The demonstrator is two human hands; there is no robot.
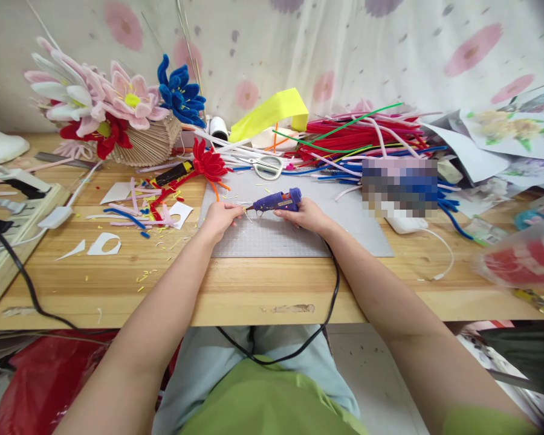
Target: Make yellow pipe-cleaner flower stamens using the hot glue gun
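Note:
My right hand (309, 216) is wrapped round a purple glue gun (276, 200), whose nozzle points left. My left hand (221, 221) is closed in a pinch just left of the nozzle. Thin pale yellow pieces show at its fingertips, too small to make out clearly. Both hands are above the grey cutting mat (276, 241). Behind my left hand lies a red fuzzy flower (208, 160) with an orange stem below it.
White scissors (268, 167) lie behind the glue gun. Bundled pipe cleaners (358, 136) fill the back right. Finished flowers (129, 99) stand at the back left; cut scraps (138, 208) lie nearer. A black cable (334, 290) hangs over the front edge. A power strip (25, 235) is far left.

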